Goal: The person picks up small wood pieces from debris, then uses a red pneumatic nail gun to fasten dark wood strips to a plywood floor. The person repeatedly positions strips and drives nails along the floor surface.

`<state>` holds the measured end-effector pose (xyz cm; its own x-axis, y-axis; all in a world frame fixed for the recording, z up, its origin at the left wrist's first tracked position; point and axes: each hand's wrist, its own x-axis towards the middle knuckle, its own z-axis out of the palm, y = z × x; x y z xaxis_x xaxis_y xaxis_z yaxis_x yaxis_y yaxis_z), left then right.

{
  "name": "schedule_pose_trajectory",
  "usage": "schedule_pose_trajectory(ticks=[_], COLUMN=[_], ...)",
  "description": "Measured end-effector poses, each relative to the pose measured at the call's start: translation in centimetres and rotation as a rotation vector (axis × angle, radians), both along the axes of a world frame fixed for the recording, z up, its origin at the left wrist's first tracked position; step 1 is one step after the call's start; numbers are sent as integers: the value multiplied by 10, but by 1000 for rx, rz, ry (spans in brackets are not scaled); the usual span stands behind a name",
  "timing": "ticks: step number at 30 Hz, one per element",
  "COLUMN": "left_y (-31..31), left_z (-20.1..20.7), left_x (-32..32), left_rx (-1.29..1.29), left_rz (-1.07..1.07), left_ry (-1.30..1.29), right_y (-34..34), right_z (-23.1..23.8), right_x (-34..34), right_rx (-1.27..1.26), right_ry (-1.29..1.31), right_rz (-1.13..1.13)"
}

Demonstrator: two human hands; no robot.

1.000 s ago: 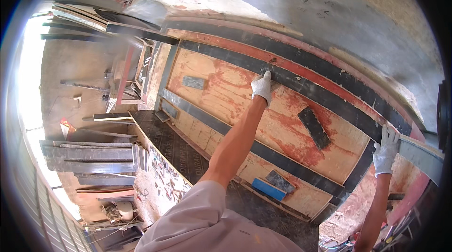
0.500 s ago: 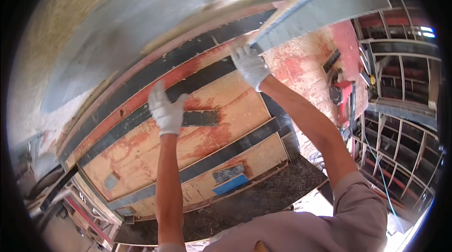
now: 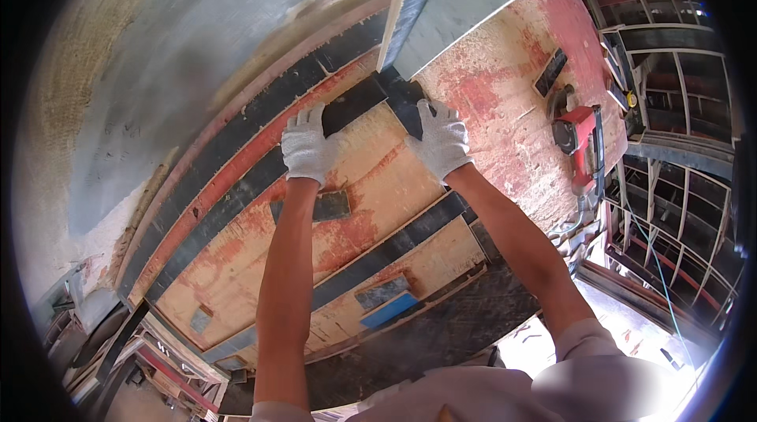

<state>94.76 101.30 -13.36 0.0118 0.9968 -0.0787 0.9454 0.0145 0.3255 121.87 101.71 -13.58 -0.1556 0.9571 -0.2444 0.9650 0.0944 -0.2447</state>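
A white-gloved left hand of mine (image 3: 306, 148) is on the long dark strip (image 3: 356, 104) of a panel frame, its fingers bent over the far edge and its thumb on the near side. My right hand (image 3: 443, 138), gloved too, closes around the short dark end strip (image 3: 407, 107) at the frame's right corner. The two strips meet between my hands. Behind them, a grey panel with a pale edge (image 3: 465, 16) comes down close to that corner. Inside the frame lies a tan, red-stained board (image 3: 378, 185); a loose dark piece (image 3: 333, 205) rests on it beside my left forearm.
A red power tool (image 3: 582, 138) lies at the right on the stained surface, near a small dark block (image 3: 550, 72). A blue piece (image 3: 389, 309) and a grey piece (image 3: 381, 291) lie on the near board. Rack-like framework (image 3: 682, 99) stands far right.
My left hand has moved right along the strip, and its spread fingers have bent over it. The right hand has come down and right onto the end strip. The view has shifted too.
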Motion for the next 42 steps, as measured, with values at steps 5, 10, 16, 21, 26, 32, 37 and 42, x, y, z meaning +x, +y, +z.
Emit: schedule_pose_trajectory(ticks=[5, 10, 16, 21, 26, 32, 37, 42], left_y=[5, 4, 12, 51, 70, 74, 71, 77], left_z=[2, -4, -12, -20, -23, -27, -38, -46], left_x=[-5, -1, 9, 62, 86, 90, 89, 82], left_rx=[-23, 10, 79, 108, 14, 17, 45, 65], left_rz=[5, -4, -8, 100, 264, 277, 292, 261], left_ry=[54, 53, -5, -193, -209, -202, -258, -282], right_y=[6, 7, 9, 13, 19, 25, 26, 25], right_z=[2, 1, -3, -4, 4, -1, -3, 0], right_x=[5, 5, 8, 5, 3, 7, 7, 7], right_rx=[3, -17, -23, -22, -49, -37, -25, -10], right_ry=[19, 9, -2, -2, 51, 39, 26, 58], right_rz=[-8, -5, 36, -35, -76, -16, 4, 11])
